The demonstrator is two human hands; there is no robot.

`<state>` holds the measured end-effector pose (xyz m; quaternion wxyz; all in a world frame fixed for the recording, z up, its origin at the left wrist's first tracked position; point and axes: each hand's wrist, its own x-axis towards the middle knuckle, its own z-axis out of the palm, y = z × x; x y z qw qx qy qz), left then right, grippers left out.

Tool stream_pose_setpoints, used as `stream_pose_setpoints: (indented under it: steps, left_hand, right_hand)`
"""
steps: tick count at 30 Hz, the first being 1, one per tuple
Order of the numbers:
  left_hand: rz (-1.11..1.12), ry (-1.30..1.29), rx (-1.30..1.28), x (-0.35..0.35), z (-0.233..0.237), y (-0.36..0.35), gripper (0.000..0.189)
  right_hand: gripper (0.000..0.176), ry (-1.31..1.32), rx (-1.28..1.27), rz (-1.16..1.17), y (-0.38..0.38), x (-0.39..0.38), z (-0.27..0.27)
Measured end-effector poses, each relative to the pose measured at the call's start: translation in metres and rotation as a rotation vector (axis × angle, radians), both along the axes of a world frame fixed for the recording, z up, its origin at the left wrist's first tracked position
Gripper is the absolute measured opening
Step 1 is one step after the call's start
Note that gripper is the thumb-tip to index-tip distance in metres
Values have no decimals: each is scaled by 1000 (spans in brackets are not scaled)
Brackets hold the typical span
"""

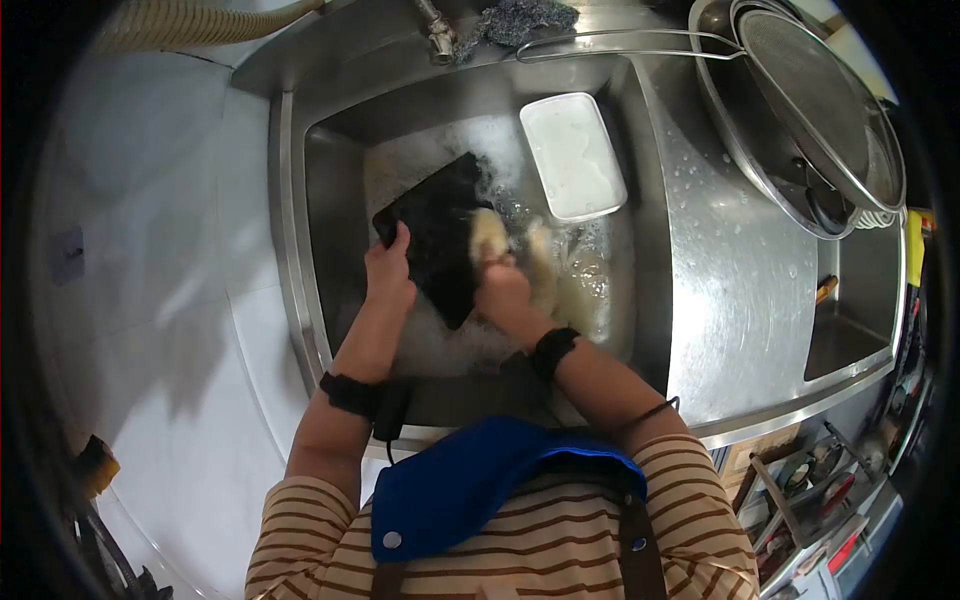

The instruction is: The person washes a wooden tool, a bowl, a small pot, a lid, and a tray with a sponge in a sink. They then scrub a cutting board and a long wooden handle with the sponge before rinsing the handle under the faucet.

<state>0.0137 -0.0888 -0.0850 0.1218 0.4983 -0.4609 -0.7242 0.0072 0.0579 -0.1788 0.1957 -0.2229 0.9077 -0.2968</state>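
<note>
A flat black tray-like piece (436, 225) is tilted over the soapy water in the steel sink (655, 290). My left hand (390, 270) grips its left edge, thumb on top. Close to its right side, my right hand (502, 290) is closed around a pale yellowish scrubber (488, 236), blurred by motion, against or just beside the black surface. To the right of it, a white rectangular container (573, 157) lies in the water. Foam and ripples hide the sink bottom.
A faucet (438, 38) and a dark scouring pad (525, 20) are at the sink's back edge. A long-handled strainer (810, 90) rests over metal bowls (715, 90) at the right. Beyond the steel counter (735, 300) is a smaller basin (855, 335).
</note>
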Motion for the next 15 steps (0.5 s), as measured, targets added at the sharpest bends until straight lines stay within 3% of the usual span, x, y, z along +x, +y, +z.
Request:
stream_pose_setpoints:
  steps: [1, 3, 5, 7, 8, 10, 11, 13, 14, 15]
  left_hand:
    - [-37, 53, -12, 5, 2, -2, 25]
    - [-129, 25, -31, 8, 26, -5, 22]
    - [-213, 9, -49, 14, 36, -13, 20]
    - [-475, -129, -255, 20, 38, -21, 27]
    - [-472, -120, -255, 21, 40, -18, 27]
    - [-849, -180, -926, 22, 44, -7, 42]
    - [-844, -174, -924, 24, 40, -5, 42]
    - [-1222, -60, -1388, 31, 27, 0, 50]
    - [-1226, -55, -1384, 33, 22, 6, 50]
    - [-1241, 94, -1594, 37, 17, 13, 47]
  right_hand:
    - [68, -216, 87, 134, 6, -14, -32]
    - [59, -344, 92, 42, 36, -36, -20]
    - [52, -642, 213, -160, 48, -54, 1]
    - [53, -576, 161, -186, 59, -65, 14]
    - [53, -515, 110, -213, 65, -69, 23]
    - [53, -447, 126, -231, 83, -80, 59]
    - [52, -388, 139, -252, 89, -83, 79]
    - [49, -283, 175, -279, 95, -77, 102]
    - [50, -195, 221, -212, 96, -74, 108]
    - [52, -106, 267, -145, 97, -71, 111]
